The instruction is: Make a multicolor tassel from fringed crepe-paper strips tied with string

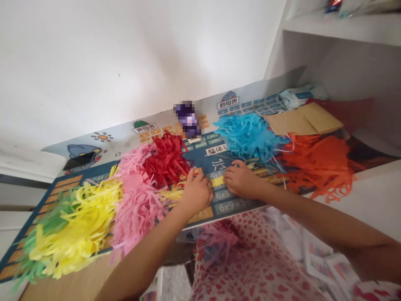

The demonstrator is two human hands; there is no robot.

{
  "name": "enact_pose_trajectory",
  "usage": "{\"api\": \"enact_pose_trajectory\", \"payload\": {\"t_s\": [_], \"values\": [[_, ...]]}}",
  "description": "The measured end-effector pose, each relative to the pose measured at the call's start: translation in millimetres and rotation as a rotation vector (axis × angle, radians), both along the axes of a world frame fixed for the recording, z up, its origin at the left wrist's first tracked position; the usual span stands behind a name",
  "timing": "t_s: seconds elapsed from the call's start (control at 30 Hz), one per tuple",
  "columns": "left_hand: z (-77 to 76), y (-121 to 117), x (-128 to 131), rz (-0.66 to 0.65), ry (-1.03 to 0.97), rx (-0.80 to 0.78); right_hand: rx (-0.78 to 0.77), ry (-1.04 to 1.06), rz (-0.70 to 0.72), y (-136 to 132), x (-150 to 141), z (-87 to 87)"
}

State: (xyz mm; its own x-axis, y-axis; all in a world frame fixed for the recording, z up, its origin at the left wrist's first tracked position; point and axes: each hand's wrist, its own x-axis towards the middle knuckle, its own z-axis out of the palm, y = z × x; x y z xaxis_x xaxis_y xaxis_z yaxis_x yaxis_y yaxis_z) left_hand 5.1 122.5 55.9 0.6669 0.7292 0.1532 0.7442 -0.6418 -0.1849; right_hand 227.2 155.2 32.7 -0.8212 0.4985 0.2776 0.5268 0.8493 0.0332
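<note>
A yellow paper strip (218,181) stretches between my two hands over the dark blue printed mat. My left hand (197,191) is closed on its left part, and thin yellow fringes (171,195) stick out past that hand. On the other side my right hand (242,179) closes round the strip, its fingers curled and close to the mat. A red fringed paper bunch (167,161) lies just left of my left hand. Beyond my right hand rests a light blue fringed bunch (252,136). The fingertips are partly hidden.
Pink (138,209), yellow (79,228) and green (53,213) fringed bunches lie at left, an orange one (319,167) at right. A phone (188,120) stands at the back. Brown paper (300,119) and a wipes pack (302,96) lie below a white shelf (341,35).
</note>
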Motion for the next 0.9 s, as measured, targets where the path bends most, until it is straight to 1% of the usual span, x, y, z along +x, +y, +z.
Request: {"api": "enact_pose_trajectory", "payload": {"t_s": [0.1, 0.17, 0.23, 0.3, 0.37, 0.43, 0.53, 0.63, 0.73, 0.8, 0.9], "values": [[-1.9, 2, 3, 0.018, -0.021, 0.02, 0.017, 0.006, 0.0, 9, -2, -8.0], [-5.4, 5, 3, 0.033, -0.03, 0.034, -0.019, 0.041, -0.036, 16, -3, -10.3], [-9.2, 6, 2, 0.045, -0.039, 0.045, -0.074, 0.071, -0.092, 19, -4, -8.1], [-12.8, 6, 0, 0.062, -0.053, 0.065, -0.096, 0.09, -0.127, 18, -8, -2.5], [-16.2, 5, -3, 0.077, -0.071, 0.092, -0.067, 0.099, -0.126, 12, -13, 2.8], [-19.7, 1, -6, 0.087, -0.102, 0.119, -0.01, 0.086, -0.094, 5, -18, 4.1], [-24.7, -6, -12, 0.093, -0.151, 0.132, 0.079, 0.066, -0.055, 1, -16, -4.5], [-29.2, -13, -18, 0.105, -0.201, 0.129, 0.106, 0.134, -0.093, 5, -1, -19.1], [-32.4, -16, -23, 0.114, -0.271, 0.098, 0.026, 0.25, -0.13, 12, 15, -29.4], [-33.3, -15, -25, 0.139, -0.338, 0.073, -0.052, 0.3, -0.117, 16, 22, -32.1], [-32.2, -12, -28, 0.206, -0.449, 0.022, -0.167, 0.318, -0.098, 20, 28, -33.0]]}}
